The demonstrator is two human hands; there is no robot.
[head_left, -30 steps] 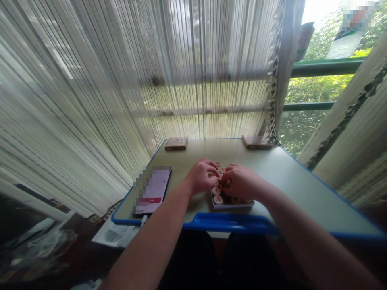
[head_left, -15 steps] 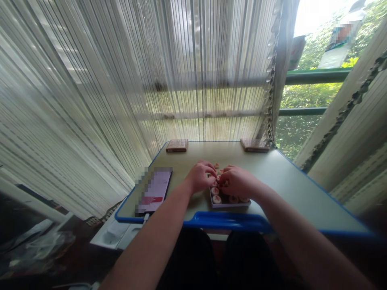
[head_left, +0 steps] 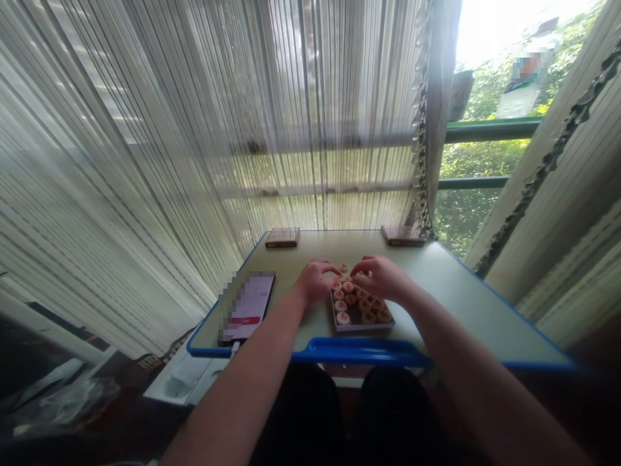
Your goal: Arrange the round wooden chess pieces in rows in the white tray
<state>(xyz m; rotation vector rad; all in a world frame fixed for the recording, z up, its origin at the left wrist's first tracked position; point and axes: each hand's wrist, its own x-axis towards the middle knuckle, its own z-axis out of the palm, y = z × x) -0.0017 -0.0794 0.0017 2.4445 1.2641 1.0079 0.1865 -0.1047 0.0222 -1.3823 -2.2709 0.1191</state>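
Observation:
A shallow box [head_left: 361, 328] lies on the table in front of me, holding several round Chinese chess pieces [head_left: 350, 299] with red or dark characters. The pieces sit in rows, with a bare dark patch near the front. My left hand [head_left: 317, 279] is at the box's far left corner, fingers stretched over the pieces there, apart from the thumb. Opposite it, my right hand [head_left: 383, 277] hovers over the far right part, thumb and fingers spread. One loose chess piece [head_left: 344, 267] rests just beyond the box, between my hands. The fingertips partly cover the far row.
Left of the box lies a phone [head_left: 252, 304] with a cable plugged in. Two flat brown boxes [head_left: 283, 237] stand at the table's far corners. A blue tray ledge [head_left: 363, 350] runs along the near edge of the table [head_left: 460, 304]. String curtains [head_left: 291, 129] hang behind.
My right hand has lifted and drawn back to the far right, uncovering pieces in the box. The left hand stays near the far left corner. The view has shifted slightly.

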